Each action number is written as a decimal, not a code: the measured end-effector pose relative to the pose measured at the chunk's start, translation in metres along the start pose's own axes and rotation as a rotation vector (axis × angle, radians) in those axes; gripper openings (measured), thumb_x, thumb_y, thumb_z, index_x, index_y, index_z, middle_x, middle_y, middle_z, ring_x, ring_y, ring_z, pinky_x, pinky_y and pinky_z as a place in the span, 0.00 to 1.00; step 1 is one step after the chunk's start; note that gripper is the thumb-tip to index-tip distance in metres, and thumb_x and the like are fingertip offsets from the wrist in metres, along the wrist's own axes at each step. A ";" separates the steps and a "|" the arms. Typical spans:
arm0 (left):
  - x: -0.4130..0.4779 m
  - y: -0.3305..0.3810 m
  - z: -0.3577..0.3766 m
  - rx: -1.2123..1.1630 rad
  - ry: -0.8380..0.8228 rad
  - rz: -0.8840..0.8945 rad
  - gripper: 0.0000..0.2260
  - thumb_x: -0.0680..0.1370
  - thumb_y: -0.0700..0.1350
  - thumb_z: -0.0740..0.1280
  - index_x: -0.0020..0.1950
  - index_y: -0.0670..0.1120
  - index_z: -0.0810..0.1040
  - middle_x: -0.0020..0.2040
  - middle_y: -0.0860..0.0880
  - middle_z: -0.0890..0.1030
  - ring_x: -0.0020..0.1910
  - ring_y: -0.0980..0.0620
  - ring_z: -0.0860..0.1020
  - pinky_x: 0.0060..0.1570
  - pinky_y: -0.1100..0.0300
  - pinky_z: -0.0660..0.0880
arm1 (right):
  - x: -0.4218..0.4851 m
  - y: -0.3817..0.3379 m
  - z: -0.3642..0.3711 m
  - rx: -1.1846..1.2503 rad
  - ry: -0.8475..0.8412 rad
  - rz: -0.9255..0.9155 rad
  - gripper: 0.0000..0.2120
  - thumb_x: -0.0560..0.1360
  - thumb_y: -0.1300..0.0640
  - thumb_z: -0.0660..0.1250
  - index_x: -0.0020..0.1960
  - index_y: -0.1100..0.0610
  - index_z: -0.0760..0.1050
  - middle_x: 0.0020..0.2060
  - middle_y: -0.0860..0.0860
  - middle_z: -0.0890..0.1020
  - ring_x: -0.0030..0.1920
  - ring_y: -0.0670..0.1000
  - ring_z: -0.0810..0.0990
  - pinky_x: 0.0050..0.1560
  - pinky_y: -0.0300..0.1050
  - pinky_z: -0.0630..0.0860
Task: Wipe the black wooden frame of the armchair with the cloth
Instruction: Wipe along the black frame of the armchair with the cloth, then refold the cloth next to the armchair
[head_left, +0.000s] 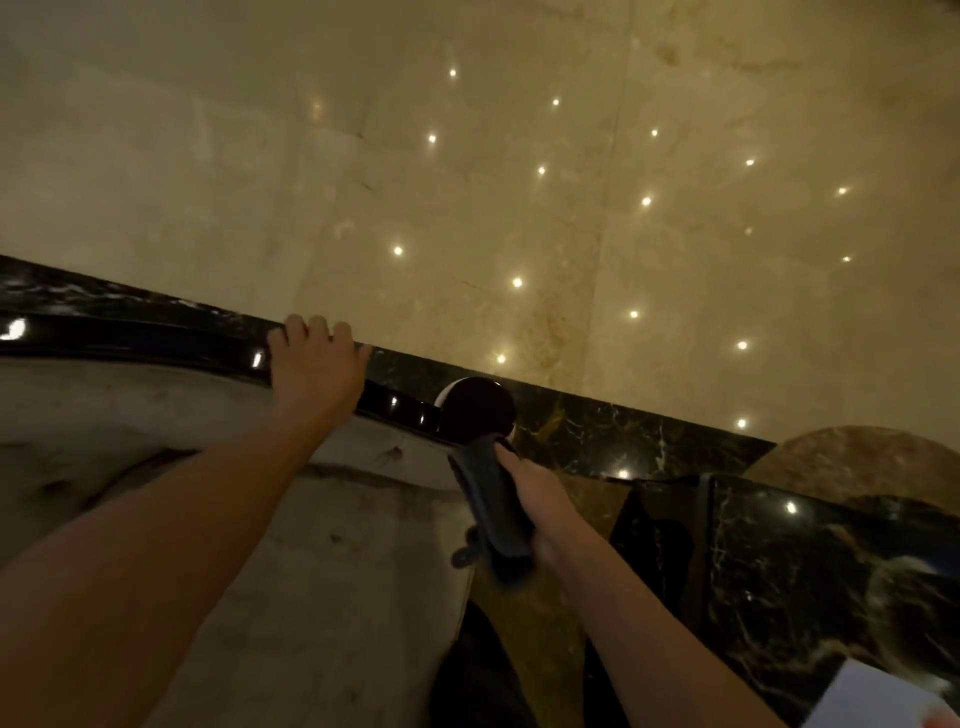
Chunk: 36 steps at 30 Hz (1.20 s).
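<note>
The armchair's glossy black wooden frame (156, 340) curves along the top of its pale upholstered back (291, 571) and ends in a round black knob (475, 408). My left hand (317, 364) rests on the top rail, fingers curled over its far edge. My right hand (535, 501) grips a dark folded cloth (493, 514), which is pressed against the frame's upright just below the knob. The lower part of the frame is hidden behind the cloth and the upholstery.
A polished beige marble floor (519, 156) with light reflections fills the upper view, edged by a dark veined marble band (623, 436). A dark marble table top (805, 582) stands at the right, with a white paper (883, 696) at its near corner.
</note>
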<state>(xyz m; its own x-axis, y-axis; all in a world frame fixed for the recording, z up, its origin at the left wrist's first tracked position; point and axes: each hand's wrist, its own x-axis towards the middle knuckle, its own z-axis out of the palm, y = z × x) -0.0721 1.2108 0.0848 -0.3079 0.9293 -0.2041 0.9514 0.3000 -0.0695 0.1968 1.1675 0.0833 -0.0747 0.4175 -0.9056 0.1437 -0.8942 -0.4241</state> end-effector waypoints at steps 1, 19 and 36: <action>-0.015 0.008 -0.007 -0.092 -0.021 0.019 0.20 0.82 0.56 0.55 0.57 0.41 0.77 0.57 0.37 0.78 0.58 0.36 0.72 0.57 0.41 0.69 | -0.009 -0.012 0.008 0.117 -0.102 0.022 0.20 0.75 0.40 0.70 0.57 0.55 0.81 0.43 0.55 0.88 0.41 0.54 0.88 0.38 0.47 0.83; -0.343 -0.072 -0.074 -1.578 0.234 -0.873 0.13 0.82 0.55 0.61 0.45 0.50 0.80 0.42 0.51 0.83 0.43 0.51 0.82 0.38 0.57 0.78 | -0.183 0.039 0.146 -0.555 -0.883 -0.031 0.16 0.81 0.54 0.63 0.62 0.64 0.77 0.47 0.60 0.85 0.40 0.57 0.84 0.36 0.48 0.81; -0.811 -0.011 0.004 -2.216 0.890 -1.264 0.24 0.70 0.61 0.72 0.61 0.49 0.81 0.58 0.44 0.85 0.57 0.40 0.83 0.58 0.40 0.79 | -0.359 0.354 0.149 -0.946 -1.269 0.156 0.26 0.75 0.67 0.67 0.71 0.56 0.72 0.63 0.61 0.80 0.59 0.62 0.81 0.58 0.59 0.79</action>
<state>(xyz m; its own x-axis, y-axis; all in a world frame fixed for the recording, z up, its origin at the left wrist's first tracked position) 0.1672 0.4529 0.2473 -0.7970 0.0084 -0.6039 -0.5651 -0.3636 0.7406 0.1272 0.6773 0.2592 -0.6704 -0.4970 -0.5509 0.7272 -0.2927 -0.6209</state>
